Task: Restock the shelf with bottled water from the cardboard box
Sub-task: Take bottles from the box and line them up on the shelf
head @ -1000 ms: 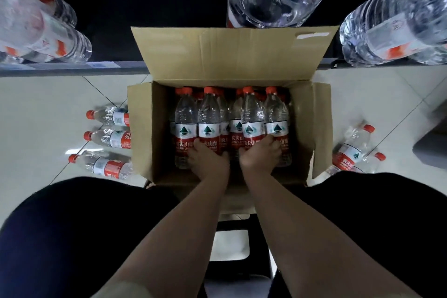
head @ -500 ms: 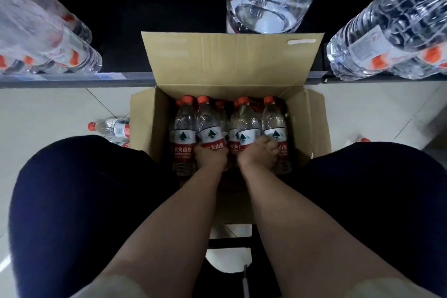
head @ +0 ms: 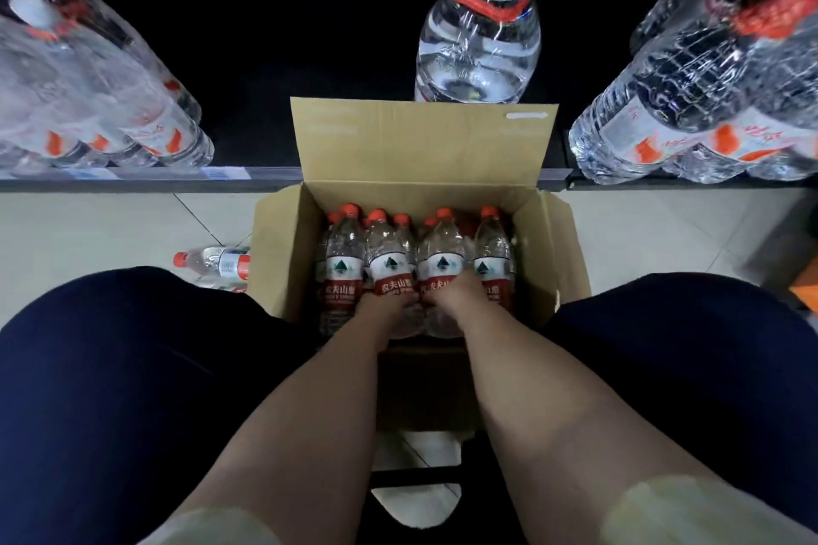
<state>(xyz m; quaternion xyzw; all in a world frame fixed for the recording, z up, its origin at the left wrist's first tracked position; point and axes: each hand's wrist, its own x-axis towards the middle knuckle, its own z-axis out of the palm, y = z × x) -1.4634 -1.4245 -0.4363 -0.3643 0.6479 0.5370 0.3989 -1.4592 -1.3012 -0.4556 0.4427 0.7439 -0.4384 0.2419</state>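
**Both hands on bottles in the box**

The box (head: 549,243) sits mid-frame below the shelf (head: 133,181). The left hand (head: 383,309) and right hand (head: 456,294) each clasp a water bottle (head: 391,261) low down. Full, heavy, slick; better gripped at the waist.

Box (head: 420,137): plain brown corrugated cardboard, matt. Bottles (head: 389,261) in it: clear glossy plastic, smooth red caps, shiny red-and-white film labels. Jug (head: 478,53) on shelf (head: 133,179): clear glossy plastic. Shelf edge: dark, matt. Floor (head: 88,230): pale tile, slight sheen.
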